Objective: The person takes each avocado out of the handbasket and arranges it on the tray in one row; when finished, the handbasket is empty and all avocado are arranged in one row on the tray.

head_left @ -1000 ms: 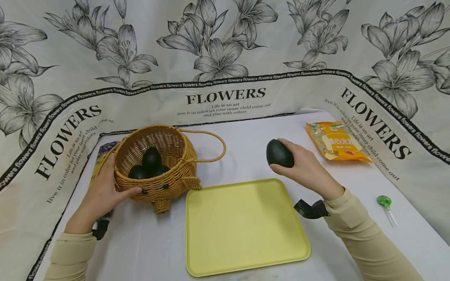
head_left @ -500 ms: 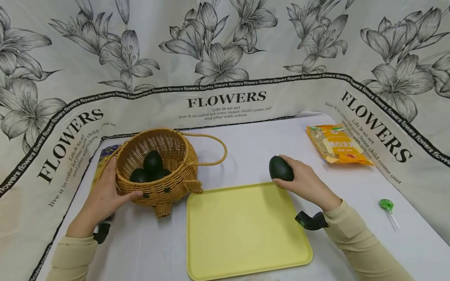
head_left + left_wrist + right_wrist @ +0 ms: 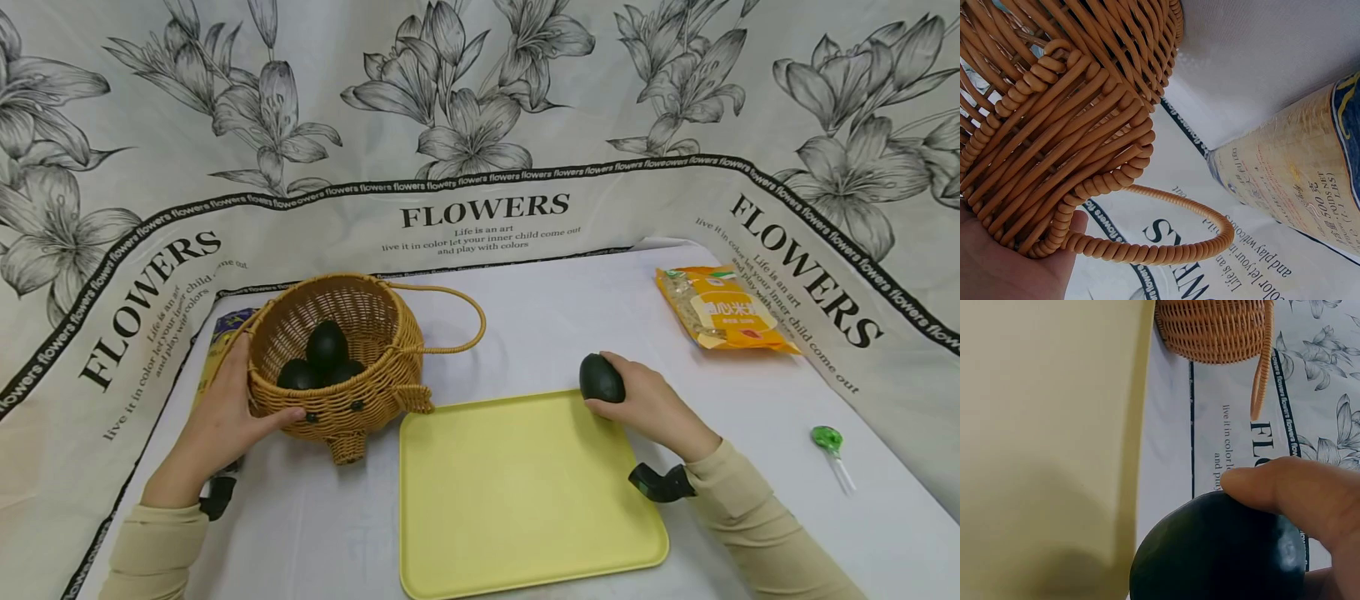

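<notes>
My right hand [image 3: 656, 408] grips a dark green avocado [image 3: 602, 379] at the far right corner of the yellow tray [image 3: 525, 492]. Its thumb lies on the avocado [image 3: 1222, 550] in the right wrist view; whether the fruit touches the tray I cannot tell. On the left, my left hand [image 3: 213, 425] holds the side of a wicker basket [image 3: 397, 358] with an animal face, thumb at the front. The left wrist view has that hand under the basket's woven ear [image 3: 1066, 144]. Several dark avocados [image 3: 326, 346] lie inside the basket.
An orange food packet [image 3: 723, 308] lies at the back right, with a green lollipop [image 3: 827, 437] nearer the right edge. Behind the left hand stands a yellow and blue packet [image 3: 1297, 162]. The basket's handle [image 3: 472, 325] sticks out to the right.
My right hand has come down and slightly nearer with the avocado, to the tray's far right corner. The left hand stays on the basket. The head view has shifted a little.
</notes>
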The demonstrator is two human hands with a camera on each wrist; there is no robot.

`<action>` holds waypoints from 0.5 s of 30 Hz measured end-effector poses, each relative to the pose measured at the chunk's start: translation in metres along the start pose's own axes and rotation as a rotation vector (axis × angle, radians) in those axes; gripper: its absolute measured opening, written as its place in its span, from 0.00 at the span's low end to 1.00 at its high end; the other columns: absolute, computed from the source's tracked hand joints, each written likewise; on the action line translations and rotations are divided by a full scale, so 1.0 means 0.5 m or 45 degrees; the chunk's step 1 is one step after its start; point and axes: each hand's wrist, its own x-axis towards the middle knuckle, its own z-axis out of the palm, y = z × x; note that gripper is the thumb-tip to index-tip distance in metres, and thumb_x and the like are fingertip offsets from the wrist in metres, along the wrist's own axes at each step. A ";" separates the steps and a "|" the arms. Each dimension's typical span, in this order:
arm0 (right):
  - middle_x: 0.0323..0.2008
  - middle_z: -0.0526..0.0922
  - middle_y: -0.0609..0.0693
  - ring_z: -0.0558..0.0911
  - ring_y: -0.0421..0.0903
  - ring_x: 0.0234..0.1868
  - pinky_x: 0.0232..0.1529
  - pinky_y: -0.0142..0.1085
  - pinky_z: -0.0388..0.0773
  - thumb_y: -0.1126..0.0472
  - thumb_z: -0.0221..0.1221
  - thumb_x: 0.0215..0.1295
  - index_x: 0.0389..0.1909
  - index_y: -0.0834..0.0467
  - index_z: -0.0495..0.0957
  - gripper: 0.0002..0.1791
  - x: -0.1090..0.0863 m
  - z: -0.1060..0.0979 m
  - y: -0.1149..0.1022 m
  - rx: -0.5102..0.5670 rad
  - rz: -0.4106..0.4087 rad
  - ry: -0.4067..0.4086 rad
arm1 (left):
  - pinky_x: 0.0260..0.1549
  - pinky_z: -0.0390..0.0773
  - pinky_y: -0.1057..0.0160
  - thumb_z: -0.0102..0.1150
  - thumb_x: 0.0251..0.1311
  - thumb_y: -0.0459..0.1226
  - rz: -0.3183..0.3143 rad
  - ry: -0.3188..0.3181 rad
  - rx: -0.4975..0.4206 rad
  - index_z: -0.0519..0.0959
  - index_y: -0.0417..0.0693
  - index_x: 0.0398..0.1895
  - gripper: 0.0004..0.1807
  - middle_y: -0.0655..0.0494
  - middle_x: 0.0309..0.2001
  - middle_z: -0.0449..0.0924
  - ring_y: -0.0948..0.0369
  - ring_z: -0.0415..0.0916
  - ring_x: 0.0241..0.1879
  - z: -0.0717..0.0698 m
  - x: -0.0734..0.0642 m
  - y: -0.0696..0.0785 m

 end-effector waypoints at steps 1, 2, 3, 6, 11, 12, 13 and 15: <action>0.58 0.70 0.73 0.73 0.68 0.56 0.52 0.56 0.75 0.51 0.63 0.58 0.66 0.72 0.58 0.43 0.000 0.002 0.002 -0.001 0.003 -0.003 | 0.60 0.52 0.29 0.67 0.47 0.58 0.002 0.003 0.000 0.26 0.48 0.74 0.68 0.38 0.75 0.30 0.35 0.39 0.72 0.000 0.000 0.000; 0.58 0.70 0.73 0.73 0.68 0.56 0.52 0.56 0.75 0.51 0.63 0.58 0.66 0.72 0.58 0.42 0.001 0.004 0.004 -0.002 0.004 -0.006 | 0.60 0.52 0.29 0.67 0.46 0.58 0.004 0.005 -0.001 0.26 0.48 0.74 0.68 0.38 0.75 0.30 0.35 0.39 0.72 0.000 0.001 -0.001; 0.58 0.70 0.73 0.73 0.68 0.56 0.52 0.56 0.75 0.51 0.63 0.58 0.66 0.72 0.58 0.42 0.001 0.006 0.006 0.001 0.006 -0.008 | 0.60 0.53 0.29 0.67 0.46 0.58 0.005 0.007 -0.002 0.26 0.48 0.74 0.68 0.38 0.75 0.30 0.35 0.39 0.72 0.000 0.001 -0.001; 0.58 0.71 0.73 0.73 0.68 0.56 0.52 0.56 0.75 0.52 0.63 0.58 0.66 0.72 0.59 0.42 0.003 0.014 0.010 0.006 0.007 -0.015 | 0.60 0.53 0.29 0.68 0.46 0.57 0.013 0.014 -0.004 0.26 0.49 0.74 0.68 0.38 0.75 0.31 0.34 0.40 0.71 0.000 0.001 -0.001; 0.57 0.71 0.74 0.74 0.68 0.55 0.51 0.56 0.75 0.54 0.63 0.59 0.65 0.74 0.58 0.41 0.005 0.025 0.016 0.000 0.004 -0.021 | 0.59 0.54 0.29 0.68 0.46 0.57 0.021 0.021 -0.006 0.26 0.49 0.74 0.68 0.38 0.75 0.32 0.34 0.42 0.71 0.001 0.001 -0.001; 0.57 0.71 0.74 0.74 0.68 0.55 0.51 0.56 0.75 0.54 0.63 0.58 0.65 0.74 0.59 0.41 0.006 0.026 0.017 -0.001 0.002 -0.020 | 0.59 0.54 0.29 0.68 0.46 0.57 0.020 0.021 -0.007 0.26 0.49 0.74 0.68 0.38 0.75 0.32 0.34 0.41 0.71 0.001 0.001 -0.001; 0.57 0.71 0.74 0.74 0.68 0.55 0.51 0.56 0.75 0.54 0.63 0.58 0.65 0.74 0.58 0.41 0.006 0.027 0.018 -0.001 0.001 -0.021 | 0.60 0.54 0.29 0.68 0.46 0.57 0.021 0.022 -0.005 0.26 0.49 0.74 0.68 0.38 0.75 0.32 0.34 0.41 0.71 0.001 0.001 0.000; 0.56 0.71 0.74 0.74 0.69 0.55 0.51 0.56 0.75 0.55 0.63 0.59 0.65 0.75 0.59 0.41 0.007 0.030 0.019 0.000 -0.001 -0.022 | 0.60 0.54 0.29 0.68 0.46 0.57 0.019 0.023 -0.003 0.26 0.49 0.74 0.68 0.38 0.75 0.32 0.34 0.41 0.71 0.002 0.001 0.000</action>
